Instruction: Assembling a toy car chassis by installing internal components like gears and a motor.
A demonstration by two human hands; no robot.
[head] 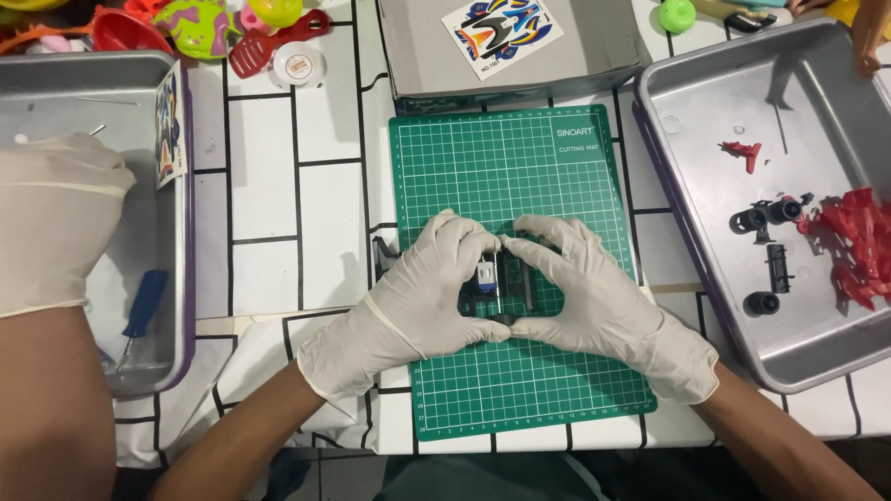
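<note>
Both gloved hands are closed in on one small black chassis [492, 288] with a white-and-blue block in its middle, sitting near the centre of the green cutting mat [520, 269]. Left hand [422, 297] and right hand [594, 297] pinch it from either side, thumbs and fingertips nearly meeting above and below it.

Risks as I see them:
- Grip covers most of the part, so alignment is hard to check (fingers hide the edges). Uneven squeeze could cock the block or pop it out.
- Loose gloves could snag on small clips.
- A small black piece [380, 255] lies just left of the mat edge, near the left wrist; a sweep could knock it away.
- Another person's gloved hand [56, 218] is over the left metal tray [181, 278], well apart, low bump risk.
- Red and black parts [835, 241] sit in the right tray [677, 213], clear of the hands.
</note>
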